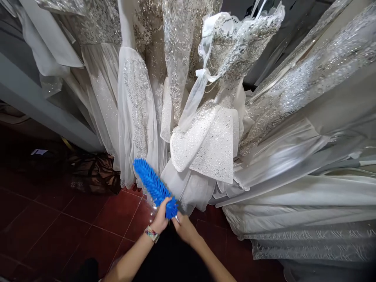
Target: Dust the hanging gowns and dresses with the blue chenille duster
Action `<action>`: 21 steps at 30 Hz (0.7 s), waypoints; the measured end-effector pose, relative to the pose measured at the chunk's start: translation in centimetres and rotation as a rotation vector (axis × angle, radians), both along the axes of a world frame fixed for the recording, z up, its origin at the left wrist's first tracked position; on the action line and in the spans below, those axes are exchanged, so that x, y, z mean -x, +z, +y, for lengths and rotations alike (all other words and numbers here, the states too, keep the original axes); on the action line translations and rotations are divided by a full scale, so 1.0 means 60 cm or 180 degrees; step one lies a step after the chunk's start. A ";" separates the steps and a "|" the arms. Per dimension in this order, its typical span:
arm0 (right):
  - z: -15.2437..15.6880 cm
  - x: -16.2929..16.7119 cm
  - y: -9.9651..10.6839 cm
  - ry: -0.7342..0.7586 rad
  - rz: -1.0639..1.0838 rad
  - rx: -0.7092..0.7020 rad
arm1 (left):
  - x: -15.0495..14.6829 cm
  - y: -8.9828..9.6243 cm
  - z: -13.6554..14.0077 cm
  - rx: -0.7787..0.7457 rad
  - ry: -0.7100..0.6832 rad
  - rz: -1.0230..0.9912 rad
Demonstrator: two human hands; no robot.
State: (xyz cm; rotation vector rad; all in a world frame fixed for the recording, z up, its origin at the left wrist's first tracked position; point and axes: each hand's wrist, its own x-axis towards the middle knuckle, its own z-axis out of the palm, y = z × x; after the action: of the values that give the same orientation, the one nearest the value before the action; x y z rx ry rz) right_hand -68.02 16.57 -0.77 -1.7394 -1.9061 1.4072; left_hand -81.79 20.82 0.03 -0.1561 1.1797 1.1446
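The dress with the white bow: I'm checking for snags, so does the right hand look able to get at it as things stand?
Probably yes: nothing visible blocks the way up from the right hand to the dress, though that hand seems occupied with the blue duster.

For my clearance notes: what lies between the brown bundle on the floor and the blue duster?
In the head view, the sheer skirt of a white dress shows between the brown bundle and the blue duster.

A brown bag point(95, 174) is lying near nine o'clock, red floor tiles point(76, 223) are spreading at eight, and a grey beam point(44, 103) is slanting between nine and ten.
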 end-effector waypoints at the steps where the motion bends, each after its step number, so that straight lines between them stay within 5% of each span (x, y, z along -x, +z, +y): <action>1: 0.022 -0.004 0.044 0.0003 -0.0062 -0.0276 | -0.001 0.043 0.026 -0.0371 0.0046 0.0112; 7: 0.157 -0.064 0.351 -0.0418 -0.0206 -0.1806 | -0.066 0.360 0.202 -0.2401 -0.0213 0.0292; 9: 0.178 -0.095 0.422 -0.0637 -0.0222 -0.2172 | -0.109 0.434 0.240 -0.2857 -0.0318 0.0234; 11: 0.185 -0.126 0.456 -0.0868 -0.0280 -0.2383 | -0.154 0.471 0.260 -0.3097 -0.0448 0.0100; 14: 0.177 -0.175 0.441 -0.1043 -0.0408 -0.2341 | -0.216 0.458 0.259 -0.2949 -0.0571 -0.0092; 21: 0.127 -0.270 0.279 -0.0762 -0.0458 -0.1561 | -0.296 0.285 0.185 -0.2083 -0.0431 -0.0145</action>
State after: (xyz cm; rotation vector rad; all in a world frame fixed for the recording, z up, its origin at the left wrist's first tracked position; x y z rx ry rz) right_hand -51.81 24.17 15.97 -1.7725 -1.8314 0.6742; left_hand -64.05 31.91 17.14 0.3901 0.7144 1.3392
